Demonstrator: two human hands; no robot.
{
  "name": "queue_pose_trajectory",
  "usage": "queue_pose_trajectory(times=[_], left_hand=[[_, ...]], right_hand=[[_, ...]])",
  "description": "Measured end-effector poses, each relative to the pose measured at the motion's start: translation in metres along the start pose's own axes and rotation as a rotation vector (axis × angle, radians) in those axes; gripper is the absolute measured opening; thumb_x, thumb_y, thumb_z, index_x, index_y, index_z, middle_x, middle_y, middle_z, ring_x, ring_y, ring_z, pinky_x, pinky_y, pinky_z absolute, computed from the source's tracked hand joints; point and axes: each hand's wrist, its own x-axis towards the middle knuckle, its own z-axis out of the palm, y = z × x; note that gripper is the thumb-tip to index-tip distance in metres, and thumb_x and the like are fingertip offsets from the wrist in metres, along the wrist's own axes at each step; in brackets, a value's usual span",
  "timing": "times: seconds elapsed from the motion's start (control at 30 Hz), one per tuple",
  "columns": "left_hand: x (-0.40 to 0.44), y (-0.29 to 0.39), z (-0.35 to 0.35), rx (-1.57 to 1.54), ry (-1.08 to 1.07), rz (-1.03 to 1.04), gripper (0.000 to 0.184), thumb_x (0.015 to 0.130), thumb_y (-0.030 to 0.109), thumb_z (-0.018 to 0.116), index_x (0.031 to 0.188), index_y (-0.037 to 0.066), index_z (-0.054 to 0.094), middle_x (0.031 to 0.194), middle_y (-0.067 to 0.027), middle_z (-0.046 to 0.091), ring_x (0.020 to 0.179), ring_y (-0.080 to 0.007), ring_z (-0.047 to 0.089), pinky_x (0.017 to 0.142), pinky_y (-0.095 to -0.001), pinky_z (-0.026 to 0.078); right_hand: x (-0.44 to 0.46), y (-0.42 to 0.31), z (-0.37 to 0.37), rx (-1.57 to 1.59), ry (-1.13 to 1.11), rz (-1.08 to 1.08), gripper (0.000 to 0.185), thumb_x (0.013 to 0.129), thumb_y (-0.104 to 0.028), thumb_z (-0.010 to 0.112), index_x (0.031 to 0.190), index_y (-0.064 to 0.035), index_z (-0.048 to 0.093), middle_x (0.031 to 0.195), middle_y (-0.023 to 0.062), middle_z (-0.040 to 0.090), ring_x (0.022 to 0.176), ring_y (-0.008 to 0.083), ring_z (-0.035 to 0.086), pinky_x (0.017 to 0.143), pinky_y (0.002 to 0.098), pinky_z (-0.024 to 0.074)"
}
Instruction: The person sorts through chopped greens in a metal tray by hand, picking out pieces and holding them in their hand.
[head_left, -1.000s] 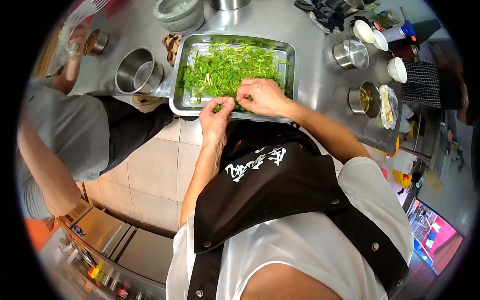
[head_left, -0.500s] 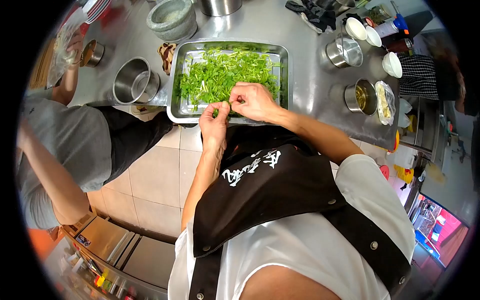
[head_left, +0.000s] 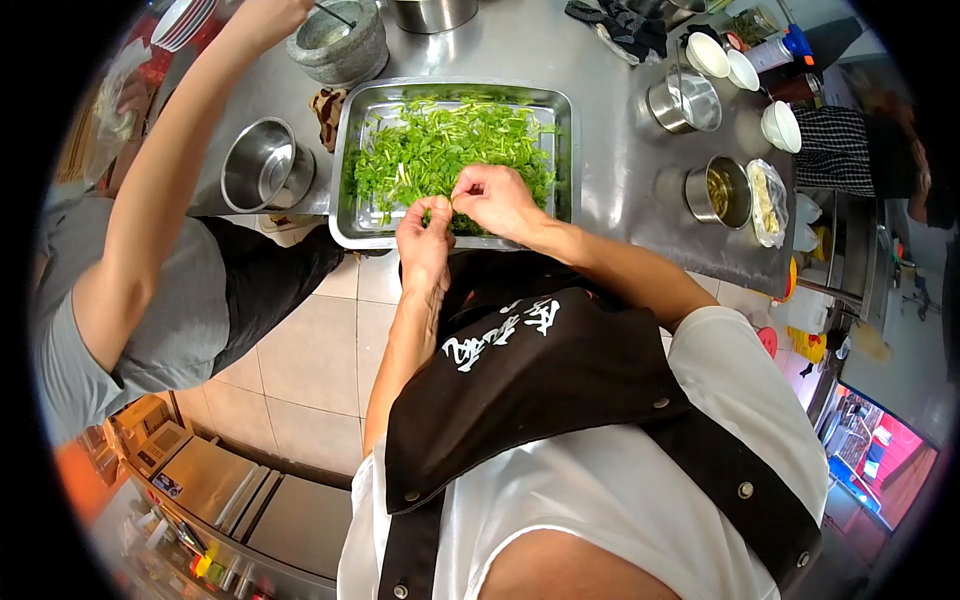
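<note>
A rectangular steel tray (head_left: 576, 150) in front of me holds a spread of chopped leafy greens (head_left: 450, 140), which look like cilantro. At its near edge, my left hand (head_left: 422, 245) is closed, thumb and forefinger pinched together. My right hand (head_left: 498, 203) pinches too, its fingertips meeting those of the left. A small bit of greens seems to be between them, mostly hidden by the fingers.
A co-worker's arm (head_left: 165, 165) reaches from the left toward a stone mortar (head_left: 345, 62) with a dark-handled utensil in it. Steel pots (head_left: 262, 175), white bowls (head_left: 780, 127), a bagged item (head_left: 768, 205) and a dark cloth (head_left: 640, 30) lie around the tray.
The co-worker's arm has swung up and across to the mortar, where a dark utensil handle now shows. My hands stay pinched together at almost the same place.
</note>
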Motion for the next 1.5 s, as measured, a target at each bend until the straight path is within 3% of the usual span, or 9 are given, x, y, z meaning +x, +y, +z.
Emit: queue_pose_trajectory(times=[0.23,0.43,0.6,0.77,0.8,1.07,1.17,1.27,1.5], left_hand=[[0.003,0.002,0.004,-0.014,-0.007,0.019,0.011,0.09,0.019,0.059,0.088,0.008,0.056,0.062,0.006,0.045,0.046,-0.0037,0.032,0.041,-0.0199,0.024],[0.001,0.007,0.004,-0.11,-0.036,0.079,0.011,0.088,0.017,0.063,0.085,0.009,0.057,0.064,0.0065,0.047,0.048,-0.0034,0.033,0.044,-0.0197,0.026],[0.006,0.009,-0.004,-0.017,0.121,0.096,0.018,0.086,0.019,0.066,0.074,0.01,0.056,0.061,0.0061,0.046,0.046,-0.0035,0.029,0.042,-0.0202,0.023],[0.007,0.01,-0.008,0.008,0.139,0.046,0.023,0.079,0.023,0.074,0.07,0.012,0.057,0.065,0.0045,0.053,0.047,-0.0036,0.035,0.04,-0.019,0.026],[0.006,0.013,-0.004,0.02,0.164,0.058,0.02,0.079,0.02,0.074,0.071,0.011,0.059,0.064,0.005,0.053,0.044,-0.0027,0.033,0.039,-0.0188,0.024],[0.008,0.008,-0.008,0.011,0.158,0.052,0.013,0.081,0.017,0.071,0.083,0.006,0.064,0.07,0.004,0.055,0.046,-0.0017,0.034,0.039,-0.0174,0.023],[-0.003,0.02,-0.004,-0.022,0.095,-0.011,0.009,0.086,0.015,0.065,0.083,0.006,0.065,0.064,0.0069,0.048,0.047,-0.0008,0.032,0.041,-0.0166,0.024],[-0.004,0.01,-0.011,-0.105,0.018,-0.034,0.012,0.088,0.016,0.063,0.087,0.004,0.063,0.067,0.0058,0.051,0.048,-0.0009,0.032,0.041,-0.0168,0.024],[-0.006,-0.002,-0.019,-0.201,-0.082,-0.066,0.019,0.091,0.022,0.059,0.089,0.003,0.061,0.067,0.003,0.052,0.046,-0.0023,0.033,0.041,-0.0174,0.025]], right_hand=[[0.005,0.007,0.005,-0.053,0.075,-0.102,0.012,0.067,-0.018,0.067,0.072,-0.0075,0.064,0.069,0.0091,0.063,0.062,0.0229,0.061,0.059,0.0327,0.0483],[0.032,0.029,-0.019,0.033,0.175,0.114,0.004,0.073,-0.013,0.065,0.074,-0.0098,0.067,0.068,0.0053,0.065,0.062,0.0171,0.061,0.06,0.0307,0.0495],[0.016,0.005,-0.038,-0.462,-0.059,-0.134,0.013,0.073,-0.027,0.072,0.079,-0.0158,0.068,0.076,0.0024,0.065,0.067,0.0197,0.062,0.062,0.0341,0.0494],[0.008,0.024,-0.046,-0.649,-0.064,-0.506,0.009,0.076,-0.012,0.06,0.083,-0.0095,0.065,0.076,0.0067,0.061,0.074,0.0276,0.062,0.068,0.0415,0.0501],[0.005,0.003,-0.055,-0.728,-0.205,-0.358,0.012,0.076,-0.008,0.057,0.085,-0.0094,0.065,0.08,0.008,0.061,0.078,0.0277,0.061,0.071,0.041,0.0502],[0.009,0.026,-0.08,-0.77,-0.075,-0.462,0.018,0.074,-0.007,0.055,0.089,-0.013,0.065,0.088,0.0042,0.063,0.087,0.0253,0.06,0.073,0.0395,0.0506],[0.023,0.025,-0.108,-0.698,-0.016,-0.134,0.016,0.076,-0.011,0.054,0.086,-0.014,0.067,0.089,0.0042,0.063,0.086,0.026,0.06,0.071,0.0407,0.0504],[0.045,0.037,-0.128,-0.865,0.158,-0.237,0.017,0.076,-0.012,0.053,0.086,-0.0148,0.067,0.089,0.0038,0.063,0.087,0.0256,0.06,0.072,0.0398,0.0496],[0.065,0.052,-0.115,-1.031,0.022,-0.377,0.014,0.075,-0.01,0.054,0.082,-0.013,0.066,0.087,0.0022,0.062,0.09,0.0218,0.057,0.08,0.0369,0.0459]])
